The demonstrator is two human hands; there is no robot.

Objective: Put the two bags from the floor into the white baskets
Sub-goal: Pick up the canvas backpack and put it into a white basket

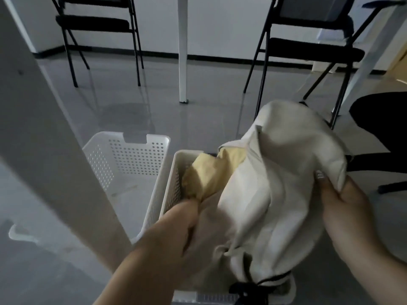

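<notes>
A cream cloth bag (273,186) with a yellow lining (211,172) and black drawstrings at its near end lies over the right white basket (174,172), filling most of it. My left hand (176,230) is closed on the bag's left side, near the yellow cloth. At the bag's right edge, my right hand (343,208) pinches the cream fabric. A second white perforated basket (130,157) stands on the floor just left of the first, with nothing in it. I see no second bag.
A white table leg (44,128) slants across the left, in front of the empty basket. Another white leg (182,49) stands farther back. Black folding chairs (308,47) stand behind, and a black seat (383,128) is at the right. Grey glossy floor.
</notes>
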